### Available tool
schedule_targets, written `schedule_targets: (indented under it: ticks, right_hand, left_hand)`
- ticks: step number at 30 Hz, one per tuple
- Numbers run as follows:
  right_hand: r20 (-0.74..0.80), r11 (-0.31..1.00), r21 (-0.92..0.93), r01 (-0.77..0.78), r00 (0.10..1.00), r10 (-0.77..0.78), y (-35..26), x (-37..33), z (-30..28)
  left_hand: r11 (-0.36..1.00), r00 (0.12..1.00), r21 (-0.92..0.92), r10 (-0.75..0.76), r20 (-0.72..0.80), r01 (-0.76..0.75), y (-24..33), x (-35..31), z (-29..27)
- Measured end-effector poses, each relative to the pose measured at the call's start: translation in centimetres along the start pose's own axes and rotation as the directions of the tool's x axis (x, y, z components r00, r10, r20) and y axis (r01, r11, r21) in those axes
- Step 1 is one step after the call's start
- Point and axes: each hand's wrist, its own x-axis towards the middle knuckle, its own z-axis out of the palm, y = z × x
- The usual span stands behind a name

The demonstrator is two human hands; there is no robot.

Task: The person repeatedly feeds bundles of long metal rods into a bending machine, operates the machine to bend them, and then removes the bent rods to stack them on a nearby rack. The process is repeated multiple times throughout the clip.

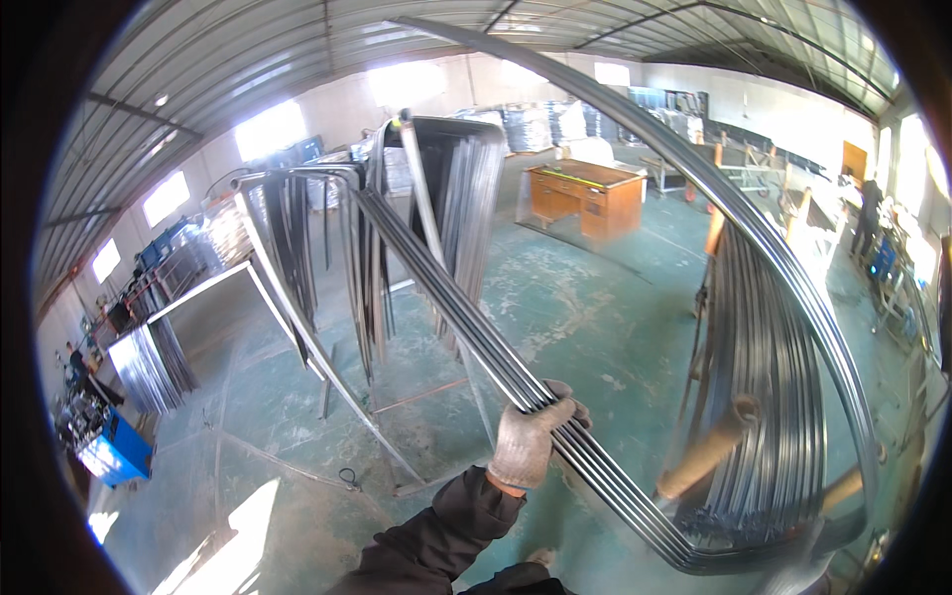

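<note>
My left hand point(528, 441), in a pale work glove, is closed around several thin shiny metal tubes point(615, 488) lying side by side. These tubes run from the upper left down past the hand, bend sharply at the lower right, and curve up the right side in a long arc to the top. Their far ends pass in front of the hanging bent tubes point(466, 198) on a rack. By the lower right bend lies a pale blurred shape point(801, 569); whether it is my right hand I cannot make out.
At right, bent tubes point(764, 387) hang on a rack with a wrapped arm point(709, 448) jutting toward me. A white-legged rack point(327, 367) stands left. Farther off are a wooden desk point(607, 206), a blue machine point(114, 448) and a person point(866, 218) at the right.
</note>
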Motion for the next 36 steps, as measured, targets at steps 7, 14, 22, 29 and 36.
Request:
schedule_targets:
  ticks: [7,14,22,29,36]
  right_hand:
    - [0.234,0.982,0.163,-0.100,0.970,0.060,-11.2,-5.3,23.3]
    - [0.435,0.927,0.321,0.196,0.839,-0.327,-31.4,-11.8,48.8]
    - [0.580,0.693,0.465,0.551,0.402,-0.709,-53.2,-24.7,72.1]
    - [0.563,0.455,0.568,0.686,0.080,-0.823,-54.9,-45.8,79.6]
    - [0.709,0.445,0.417,0.792,0.023,-0.705,-48.6,-50.6,80.4]
  left_hand:
    - [0.959,0.971,-0.185,0.187,-0.147,-0.213,13.2,11.0,-15.0]
    - [0.873,0.888,-0.200,0.401,-0.226,-0.445,27.7,22.8,-30.6]
    - [0.753,0.893,-0.504,0.254,-0.371,-0.424,37.7,28.5,-45.8]
    - [0.842,0.920,-0.395,0.267,-0.287,-0.368,37.8,28.2,-48.4]
    - [0.895,0.883,0.000,0.440,-0.165,-0.446,36.5,27.4,-53.3]
